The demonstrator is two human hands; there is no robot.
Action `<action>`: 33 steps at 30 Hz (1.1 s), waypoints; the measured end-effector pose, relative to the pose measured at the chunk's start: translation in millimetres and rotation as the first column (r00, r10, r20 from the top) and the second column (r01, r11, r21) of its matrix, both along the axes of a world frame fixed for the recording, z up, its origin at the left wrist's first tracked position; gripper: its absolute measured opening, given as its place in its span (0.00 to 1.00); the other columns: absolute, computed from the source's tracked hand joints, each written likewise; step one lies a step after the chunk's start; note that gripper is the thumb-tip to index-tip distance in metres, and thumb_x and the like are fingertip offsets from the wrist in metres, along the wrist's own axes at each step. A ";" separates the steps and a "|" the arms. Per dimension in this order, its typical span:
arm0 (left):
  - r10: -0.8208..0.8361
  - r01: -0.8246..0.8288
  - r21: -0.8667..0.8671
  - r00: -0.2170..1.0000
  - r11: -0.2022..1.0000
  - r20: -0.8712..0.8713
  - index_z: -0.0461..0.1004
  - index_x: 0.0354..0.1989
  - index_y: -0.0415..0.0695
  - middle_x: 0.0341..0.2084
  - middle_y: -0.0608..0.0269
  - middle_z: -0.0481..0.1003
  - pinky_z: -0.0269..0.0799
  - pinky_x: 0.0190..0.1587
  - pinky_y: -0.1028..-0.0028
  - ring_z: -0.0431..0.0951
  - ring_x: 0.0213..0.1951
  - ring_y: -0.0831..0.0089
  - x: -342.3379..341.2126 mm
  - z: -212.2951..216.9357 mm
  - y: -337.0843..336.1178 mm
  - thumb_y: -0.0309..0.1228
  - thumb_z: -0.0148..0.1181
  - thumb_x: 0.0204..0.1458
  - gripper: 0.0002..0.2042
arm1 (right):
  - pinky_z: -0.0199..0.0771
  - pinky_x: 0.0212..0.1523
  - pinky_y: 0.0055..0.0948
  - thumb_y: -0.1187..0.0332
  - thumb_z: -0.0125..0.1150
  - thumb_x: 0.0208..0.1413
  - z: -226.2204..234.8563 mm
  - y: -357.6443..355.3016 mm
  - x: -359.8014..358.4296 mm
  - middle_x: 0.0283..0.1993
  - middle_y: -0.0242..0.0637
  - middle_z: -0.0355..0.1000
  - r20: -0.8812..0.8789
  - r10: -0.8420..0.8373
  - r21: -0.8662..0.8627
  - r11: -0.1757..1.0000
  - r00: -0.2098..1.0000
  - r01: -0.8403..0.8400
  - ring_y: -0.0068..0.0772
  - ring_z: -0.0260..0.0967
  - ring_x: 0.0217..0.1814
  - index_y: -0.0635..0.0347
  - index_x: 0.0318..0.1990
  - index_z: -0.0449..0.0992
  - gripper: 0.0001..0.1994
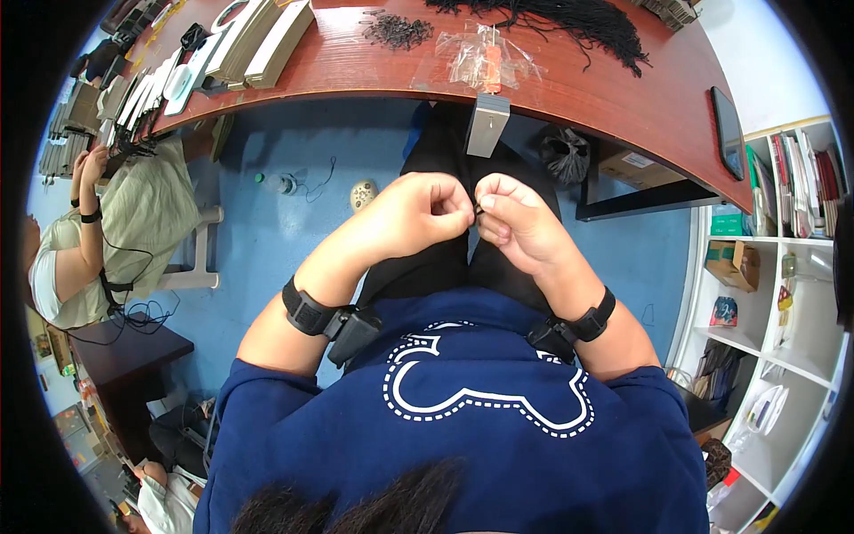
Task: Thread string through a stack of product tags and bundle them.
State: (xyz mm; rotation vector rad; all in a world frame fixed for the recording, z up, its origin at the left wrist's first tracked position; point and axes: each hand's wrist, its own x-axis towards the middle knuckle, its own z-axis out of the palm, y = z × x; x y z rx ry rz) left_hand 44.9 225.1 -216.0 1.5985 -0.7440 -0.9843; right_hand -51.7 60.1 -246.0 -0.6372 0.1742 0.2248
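In front of my lap, above my black trousers, my two hands meet at the fingertips. My left hand (418,214) is closed in a pinch, and whatever its fingertips hold is hidden. Thumb and fingers of my right hand (525,222) close on a small dark piece (479,208), too small to name. Beyond the hands, a narrow grey block (488,127) juts from the table edge, with clear tape (465,62) and an orange strip (492,67) behind it. A pile of small black pieces (398,32) and a bundle of black cords (569,25) lie farther back.
The reddish-brown table (356,73) spans the far side. Stacks of pale card strips (279,44) lie at its left, a dark tablet-like device (727,133) at its right edge. Shelves (761,240) stand right. A co-worker (80,240) sits left. A bottle (283,183) is on the floor.
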 end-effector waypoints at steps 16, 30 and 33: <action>0.065 -0.065 0.012 0.936 0.998 -0.345 0.73 0.33 0.39 0.24 0.70 0.73 0.68 0.34 0.82 0.70 0.28 0.83 -6.4 7.3 5.4 0.28 0.58 0.53 0.05 | 0.67 0.24 0.32 0.73 0.63 0.41 51.4 1.5 -12.7 0.23 0.35 0.68 0.460 0.314 -0.809 -0.238 0.831 0.538 0.37 0.67 0.24 0.57 0.27 0.75 0.03; 0.074 -0.076 -0.020 0.991 0.997 -0.112 0.71 0.33 0.40 0.27 0.72 0.70 0.67 0.33 0.82 0.69 0.29 0.84 -12.1 12.1 5.0 0.25 0.57 0.53 0.03 | 0.55 0.22 0.14 0.72 0.63 0.48 41.5 1.3 -13.0 0.22 0.20 0.64 0.050 -0.035 -0.863 0.502 0.998 0.061 0.08 0.51 0.21 0.63 0.35 0.76 0.07; 0.084 -0.088 0.001 0.961 0.996 0.264 0.72 0.32 0.39 0.26 0.70 0.71 0.67 0.31 0.82 0.69 0.27 0.83 -15.0 23.8 3.2 0.24 0.60 0.50 0.04 | 0.55 0.22 0.14 0.73 0.62 0.47 35.8 1.9 -12.9 0.22 0.20 0.64 0.089 -0.067 -0.839 0.533 0.994 0.111 0.09 0.51 0.21 0.62 0.32 0.75 0.06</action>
